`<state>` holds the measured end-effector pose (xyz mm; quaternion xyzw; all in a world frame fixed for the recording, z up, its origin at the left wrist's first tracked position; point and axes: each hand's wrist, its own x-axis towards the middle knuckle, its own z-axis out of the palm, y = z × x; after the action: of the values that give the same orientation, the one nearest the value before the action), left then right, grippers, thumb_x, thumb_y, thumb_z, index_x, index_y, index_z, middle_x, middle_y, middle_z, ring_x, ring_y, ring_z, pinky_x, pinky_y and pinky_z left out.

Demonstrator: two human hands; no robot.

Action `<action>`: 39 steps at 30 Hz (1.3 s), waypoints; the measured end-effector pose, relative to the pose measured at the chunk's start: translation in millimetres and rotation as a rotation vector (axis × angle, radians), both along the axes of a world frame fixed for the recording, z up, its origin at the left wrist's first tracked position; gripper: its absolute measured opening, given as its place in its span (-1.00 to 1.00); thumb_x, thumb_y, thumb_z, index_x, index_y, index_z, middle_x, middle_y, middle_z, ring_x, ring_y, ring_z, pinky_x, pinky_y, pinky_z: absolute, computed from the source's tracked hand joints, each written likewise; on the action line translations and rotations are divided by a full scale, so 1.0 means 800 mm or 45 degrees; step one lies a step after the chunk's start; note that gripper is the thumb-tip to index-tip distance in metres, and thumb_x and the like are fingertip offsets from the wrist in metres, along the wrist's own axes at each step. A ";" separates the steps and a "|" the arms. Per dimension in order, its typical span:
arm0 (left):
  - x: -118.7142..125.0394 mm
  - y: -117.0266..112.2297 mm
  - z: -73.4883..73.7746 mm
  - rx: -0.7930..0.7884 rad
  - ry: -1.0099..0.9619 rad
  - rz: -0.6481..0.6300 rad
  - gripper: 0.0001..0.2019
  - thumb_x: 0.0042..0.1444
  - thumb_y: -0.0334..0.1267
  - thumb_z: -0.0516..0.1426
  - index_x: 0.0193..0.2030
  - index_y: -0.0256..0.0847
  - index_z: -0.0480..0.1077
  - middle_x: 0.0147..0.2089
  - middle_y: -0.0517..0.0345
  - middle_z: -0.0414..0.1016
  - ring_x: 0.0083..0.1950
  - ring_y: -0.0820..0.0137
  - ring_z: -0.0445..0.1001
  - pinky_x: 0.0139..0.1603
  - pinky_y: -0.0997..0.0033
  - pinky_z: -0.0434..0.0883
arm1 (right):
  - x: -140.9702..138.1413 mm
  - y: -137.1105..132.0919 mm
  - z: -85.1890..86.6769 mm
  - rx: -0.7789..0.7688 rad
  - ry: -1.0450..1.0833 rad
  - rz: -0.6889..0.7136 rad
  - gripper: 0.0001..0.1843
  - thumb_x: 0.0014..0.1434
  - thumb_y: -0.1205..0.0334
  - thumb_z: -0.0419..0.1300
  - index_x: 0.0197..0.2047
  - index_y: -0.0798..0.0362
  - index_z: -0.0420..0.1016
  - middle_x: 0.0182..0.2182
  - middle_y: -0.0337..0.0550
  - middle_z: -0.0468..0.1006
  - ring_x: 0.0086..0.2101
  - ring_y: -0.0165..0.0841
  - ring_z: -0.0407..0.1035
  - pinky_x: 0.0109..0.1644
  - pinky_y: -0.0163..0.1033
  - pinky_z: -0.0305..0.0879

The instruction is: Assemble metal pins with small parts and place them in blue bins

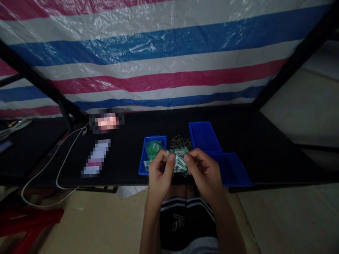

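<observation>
My left hand [159,173] and my right hand [203,170] are both pinched on a small clear plastic bag [179,161] of light, shiny small parts, held between them above the near edge of the black table [273,148]. Behind my left hand sits a small blue tray [144,154] holding green circuit boards [153,147]. A loose heap of dark metal pins [180,142] lies on the table just beyond the bag. What is inside the bag is too small to name.
Two more blue trays stand on the right, one at the back [204,137] and one by my right hand [233,170]. A white cable [60,170] loops off the table's left front. A striped tarpaulin [165,51] and black frame bars [296,56] close the back.
</observation>
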<state>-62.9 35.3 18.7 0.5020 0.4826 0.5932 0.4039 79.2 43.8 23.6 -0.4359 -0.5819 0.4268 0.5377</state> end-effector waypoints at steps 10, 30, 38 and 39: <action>-0.003 -0.004 0.000 0.046 0.074 0.138 -0.66 0.27 -0.06 0.30 -0.44 -0.22 0.48 -0.64 0.37 0.16 -0.59 0.56 0.12 -0.54 0.51 0.11 | 0.004 -0.002 0.001 -0.024 0.036 -0.052 -0.77 0.36 0.05 0.27 -0.27 0.00 0.55 -0.51 -0.34 0.29 -0.47 -0.43 0.17 -0.39 -0.29 0.10; -0.004 -0.020 0.013 0.137 -0.127 -0.029 -0.74 0.30 -0.21 0.29 0.10 -0.16 0.49 -0.34 0.18 0.62 -0.45 0.45 0.56 -0.44 0.51 0.50 | 0.005 -0.009 0.009 0.068 0.174 -0.023 -0.68 0.31 0.17 0.33 0.11 -0.10 0.51 -0.26 -0.24 0.60 -0.25 -0.31 0.51 -0.12 -0.21 0.43; -0.017 -0.021 0.012 0.268 0.059 -0.022 -0.91 0.32 -0.26 0.25 -0.14 -0.18 0.62 0.14 -0.10 0.64 0.10 0.19 0.64 0.02 0.25 0.57 | 0.007 -0.010 0.012 0.282 0.034 -0.069 -0.82 0.26 0.36 0.29 -0.36 -0.07 0.64 -0.21 -0.18 0.50 -0.17 -0.30 0.45 -0.11 -0.20 0.36; -0.018 -0.021 0.012 0.313 0.099 0.004 -0.86 0.33 -0.27 0.25 -0.26 -0.18 0.62 0.23 -0.09 0.59 0.19 0.16 0.59 0.13 0.19 0.54 | 0.007 -0.010 0.012 0.292 0.044 -0.075 -0.80 0.25 0.37 0.29 -0.40 -0.06 0.62 -0.21 -0.18 0.49 -0.16 -0.30 0.44 -0.10 -0.20 0.36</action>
<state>-77.3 18.9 28.1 0.5697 0.4223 0.6286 0.3192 84.9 36.1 33.6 -0.3811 -0.6045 0.3489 0.6062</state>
